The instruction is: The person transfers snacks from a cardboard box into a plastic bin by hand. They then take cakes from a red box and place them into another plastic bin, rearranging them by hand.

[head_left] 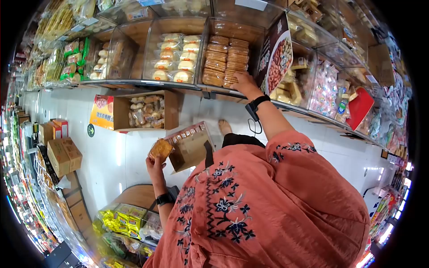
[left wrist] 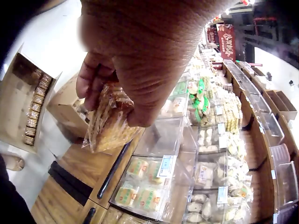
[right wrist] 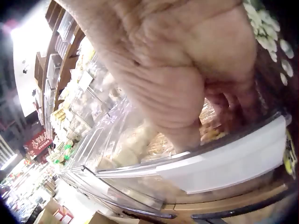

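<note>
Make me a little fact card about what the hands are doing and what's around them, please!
Left hand: holds a wrapped brown pack
Right hand: reaches into the clear bin of brown packs; grip unclear
Next bin: pale round buns
Open cardboard box: row of packs along one side
Shirt: coral, with dark embroidered flowers

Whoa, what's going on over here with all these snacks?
A person is holding a clear-wrapped brown snack in their left hand. Their right hand reaches into a clear bin, where similar-looking snacks sit in two columns. Lower down, an open cardboard box holds a row of wrapped packets along one side.
</note>
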Tool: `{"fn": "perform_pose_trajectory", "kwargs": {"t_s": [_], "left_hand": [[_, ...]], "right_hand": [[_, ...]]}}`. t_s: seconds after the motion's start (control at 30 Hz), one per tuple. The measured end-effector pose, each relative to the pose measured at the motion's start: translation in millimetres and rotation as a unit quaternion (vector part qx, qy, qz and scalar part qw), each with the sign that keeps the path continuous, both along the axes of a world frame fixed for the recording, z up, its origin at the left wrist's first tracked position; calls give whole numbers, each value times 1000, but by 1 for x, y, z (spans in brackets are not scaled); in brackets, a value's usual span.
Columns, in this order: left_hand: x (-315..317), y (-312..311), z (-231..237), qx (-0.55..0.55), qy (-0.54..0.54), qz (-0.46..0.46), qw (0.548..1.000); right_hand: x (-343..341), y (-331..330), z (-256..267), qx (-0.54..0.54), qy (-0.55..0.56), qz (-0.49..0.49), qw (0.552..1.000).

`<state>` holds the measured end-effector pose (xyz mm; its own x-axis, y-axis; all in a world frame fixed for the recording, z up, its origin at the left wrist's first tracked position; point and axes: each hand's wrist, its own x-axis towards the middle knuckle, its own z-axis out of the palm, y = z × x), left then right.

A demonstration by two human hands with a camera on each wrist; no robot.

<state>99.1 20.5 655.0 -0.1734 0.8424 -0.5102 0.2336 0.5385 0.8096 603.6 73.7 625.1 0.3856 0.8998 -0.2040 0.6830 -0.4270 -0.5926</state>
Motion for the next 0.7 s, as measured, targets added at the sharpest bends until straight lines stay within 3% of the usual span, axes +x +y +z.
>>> {"fn": "perform_pose_trajectory", "kwargs": {"t_s": [0.13,0.33,0.43,0.53,0.57,0.63,0.7], "left_hand": [[-3,0,7,19,-6,0,1000],[15,13,32,70,-2,-39,997],[45,27,63,105,-17,-85,991],[84,51,93,112,-52,-167,978],[102,59,106,121,-78,-191,971],[146,70,130,138,-131,-238,953],[176,82,140,102,-166,-283,939]], "right_hand": [[-11,-5,3,7,-70,-24,997],[-24,-18,28,-25,-78,27,996],[-31,-20,32,123,-15,77,989],[-50,-17,61,147,104,145,973],[-57,-16,71,118,200,153,961],[-69,-14,83,60,386,163,906],[-78,-12,82,42,495,161,853]]}}
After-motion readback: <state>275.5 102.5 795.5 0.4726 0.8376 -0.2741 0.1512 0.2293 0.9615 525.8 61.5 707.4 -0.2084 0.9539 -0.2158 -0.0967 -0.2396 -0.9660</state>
